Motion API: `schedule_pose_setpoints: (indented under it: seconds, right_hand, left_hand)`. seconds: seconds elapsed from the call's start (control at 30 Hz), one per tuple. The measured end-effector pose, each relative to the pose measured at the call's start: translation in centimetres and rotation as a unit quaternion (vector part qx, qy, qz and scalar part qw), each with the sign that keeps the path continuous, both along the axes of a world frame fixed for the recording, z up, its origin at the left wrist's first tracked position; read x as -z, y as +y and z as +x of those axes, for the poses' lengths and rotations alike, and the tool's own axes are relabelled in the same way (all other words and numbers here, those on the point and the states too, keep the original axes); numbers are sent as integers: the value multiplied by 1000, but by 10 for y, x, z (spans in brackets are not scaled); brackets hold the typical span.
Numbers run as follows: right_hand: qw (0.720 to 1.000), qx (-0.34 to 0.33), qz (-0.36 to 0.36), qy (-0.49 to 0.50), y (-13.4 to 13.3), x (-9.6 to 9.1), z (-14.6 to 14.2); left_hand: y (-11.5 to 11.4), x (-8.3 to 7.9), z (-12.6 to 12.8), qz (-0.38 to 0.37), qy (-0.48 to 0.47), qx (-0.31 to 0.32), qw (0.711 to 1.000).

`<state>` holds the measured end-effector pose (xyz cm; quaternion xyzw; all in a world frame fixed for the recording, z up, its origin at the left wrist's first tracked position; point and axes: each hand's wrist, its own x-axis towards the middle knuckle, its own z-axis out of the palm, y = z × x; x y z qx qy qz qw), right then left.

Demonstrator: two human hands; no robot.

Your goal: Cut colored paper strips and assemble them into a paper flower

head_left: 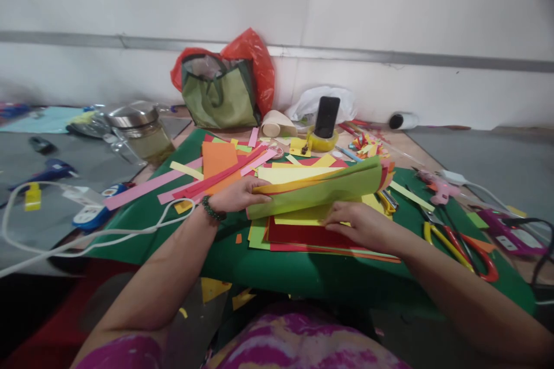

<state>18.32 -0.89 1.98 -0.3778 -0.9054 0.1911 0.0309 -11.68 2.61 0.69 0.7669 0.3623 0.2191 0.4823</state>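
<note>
From my head view, I judge that I am sorting through a layered stack of coloured paper, lifting the upper sheets to get at the ones below. The stack lies on the dark green mat (186,259), around the middle of its near edge. My left hand (244,195) is closed in a thumb-and-finger pinch on the left end of a bowed lime-green paper sheet (320,187), which is raised and tilted above the rest with yellow-orange paper along its upper edge. My right hand (359,223) is partly curled just below it, fingertips at a bright yellow paper sheet (298,217) that overlaps a dark red paper sheet (307,235); whether they pinch anything, I cannot tell (my own fingers hide their tips).

The next move, I think, calls for keeping the left pinch firm so the lifted sheets don't slide, while the right fingertips separate a single layer at its edge. A loose bright orange paper piece (219,161) lies toward the mat's far left corner, and the yellow-and-red-handled metal scissors (454,242) lie near its right edge, well apart from both hands.
</note>
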Motion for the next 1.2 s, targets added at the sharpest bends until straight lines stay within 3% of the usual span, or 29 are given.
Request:
schedule_pose_setpoints:
  seconds: [0.1,0.27,0.43,0.57,0.7,0.87,1.1,1.2]
  right_hand:
    - [1000,27,14,6,0,3,-1]
    - [992,50,118,-6,-5,9,-3]
    - [966,-30,258,-18,-16,19,1]
    - [942,-61,330,18,-23,32,-2]
    - [930,-45,364,32,-27,47,-13]
    - [920,-17,392,6,-26,53,-22]
    - [920,46,389,13,-16,41,-18]
    - [903,-10,424,71,-23,33,-13]
  left_hand:
    - [0,1,0,-8,-11,-6,1000]
    - [-2,0,0,-5,-14,-27,1000]
    - [-5,-7,1,2,-16,-38,999]
    - [-4,-5,4,14,-18,-32,999]
    - [-3,-2,9,29,19,12,999]
    - [-19,-13,21,110,133,58,983]
    - [-45,-19,44,191,301,-4,934]
    - [-32,-15,42,166,260,-22,951]
